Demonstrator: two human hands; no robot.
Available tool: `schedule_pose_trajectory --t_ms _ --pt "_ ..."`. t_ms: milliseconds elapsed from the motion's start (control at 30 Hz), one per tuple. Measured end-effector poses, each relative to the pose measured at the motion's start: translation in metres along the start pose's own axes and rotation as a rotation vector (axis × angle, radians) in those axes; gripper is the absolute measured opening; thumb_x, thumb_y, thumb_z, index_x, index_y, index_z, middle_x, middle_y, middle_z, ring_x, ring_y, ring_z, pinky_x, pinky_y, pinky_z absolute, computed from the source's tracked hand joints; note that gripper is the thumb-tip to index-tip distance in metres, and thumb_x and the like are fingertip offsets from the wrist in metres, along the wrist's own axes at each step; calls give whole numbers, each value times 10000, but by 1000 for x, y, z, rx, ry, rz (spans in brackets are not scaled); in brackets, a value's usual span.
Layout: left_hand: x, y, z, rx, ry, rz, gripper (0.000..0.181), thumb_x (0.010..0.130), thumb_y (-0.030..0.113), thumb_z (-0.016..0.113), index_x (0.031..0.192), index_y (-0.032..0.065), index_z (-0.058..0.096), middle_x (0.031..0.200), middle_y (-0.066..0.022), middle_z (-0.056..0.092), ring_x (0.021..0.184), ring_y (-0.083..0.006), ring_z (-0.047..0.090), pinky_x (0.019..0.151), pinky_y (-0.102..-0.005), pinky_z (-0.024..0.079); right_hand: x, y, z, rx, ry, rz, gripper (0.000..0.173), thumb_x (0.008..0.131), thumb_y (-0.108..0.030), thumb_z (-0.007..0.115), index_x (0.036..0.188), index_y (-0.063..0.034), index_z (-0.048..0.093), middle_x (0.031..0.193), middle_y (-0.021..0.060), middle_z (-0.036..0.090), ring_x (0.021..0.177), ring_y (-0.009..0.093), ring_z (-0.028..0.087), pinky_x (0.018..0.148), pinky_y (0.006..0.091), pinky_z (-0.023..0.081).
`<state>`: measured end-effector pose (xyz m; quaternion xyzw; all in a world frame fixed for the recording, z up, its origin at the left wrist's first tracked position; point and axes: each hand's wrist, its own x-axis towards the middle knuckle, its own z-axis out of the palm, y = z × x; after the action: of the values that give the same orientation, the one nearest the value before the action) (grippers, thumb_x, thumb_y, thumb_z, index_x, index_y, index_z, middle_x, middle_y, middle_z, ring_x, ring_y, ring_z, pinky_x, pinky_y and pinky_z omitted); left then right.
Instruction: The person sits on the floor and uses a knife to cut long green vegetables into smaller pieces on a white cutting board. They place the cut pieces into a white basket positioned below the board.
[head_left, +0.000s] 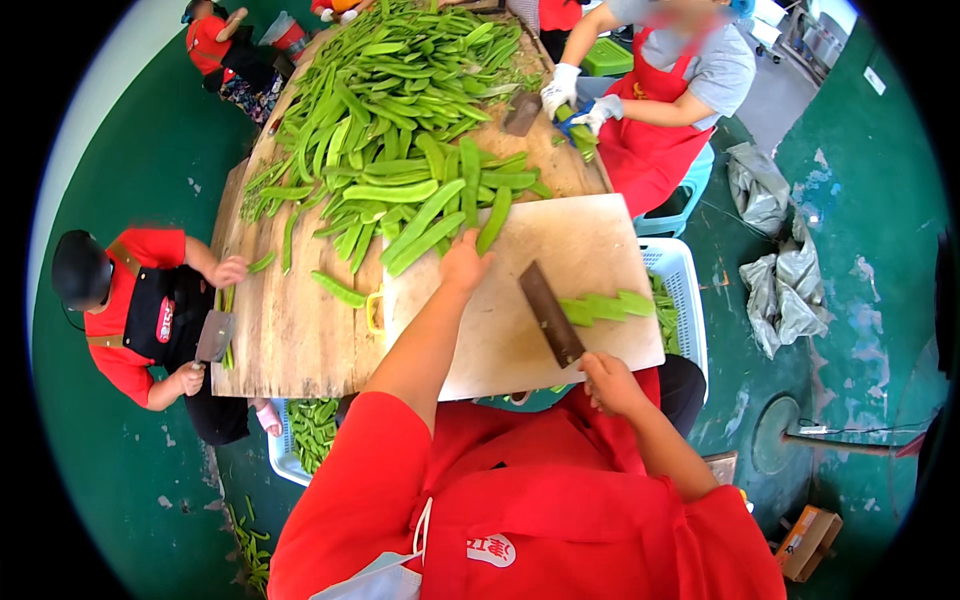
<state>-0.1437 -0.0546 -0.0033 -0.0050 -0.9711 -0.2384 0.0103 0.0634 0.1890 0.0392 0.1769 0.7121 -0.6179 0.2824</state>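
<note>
My right hand (609, 382) grips the handle of a cleaver (551, 315), whose dark, broad blade lies over the white cutting board (517, 345). Just right of the blade are cut green bean pieces (609, 307), lined up side by side near the board's right edge. My left hand (466, 264) reaches across to the board's far left part. Its fingertips meet the ends of long flat green bean pods (424, 236) that overlap the board. Whether the fingers close on a pod is hidden. Behind them rises a large heap of pods (405, 82) on the wooden table (300, 345).
Baskets of cut beans, one blue-white (694, 307) and one white (283, 442), stand below the table on either side. At left a co-worker (150, 300) holds another cleaver (216, 335). A gloved co-worker (667, 112) handles a bean bundle (576, 133) at far right.
</note>
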Motion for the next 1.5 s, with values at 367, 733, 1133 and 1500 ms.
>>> schedule_pose_trajectory --t_ms 367,733,1133,1500 --pt "-98 -15 0 -185 -233 279 383 805 116 617 1186 136 596 1038 -110 581 957 -302 564 824 -372 468 3 -1 -79 50 349 -135 343 945 -345 428 924 -23 544 574 56 495 393 137 472 350 276 352" --pt "-143 25 -3 96 36 609 302 775 131 607 1076 157 629 1032 -49 560 945 -247 542 744 -355 480 29 -45 -23 -414 176 -355 327 944 -317 457 891 -8 550 590 106 556 481 209 539 491 354 429" --pt "-131 41 27 141 -237 517 491 800 61 487 1235 283 537 999 -28 542 959 -234 548 722 -358 502 24 -67 -21 -486 127 -293 357 951 -338 454 903 5 543 584 95 544 471 184 527 471 328 426" --pt "-127 44 20 74 -327 489 444 793 79 530 1187 282 563 1042 -48 518 986 -251 558 748 -361 508 33 -61 -23 -658 100 -300 368 944 -331 450 868 14 553 631 193 582 637 373 591 604 447 449"
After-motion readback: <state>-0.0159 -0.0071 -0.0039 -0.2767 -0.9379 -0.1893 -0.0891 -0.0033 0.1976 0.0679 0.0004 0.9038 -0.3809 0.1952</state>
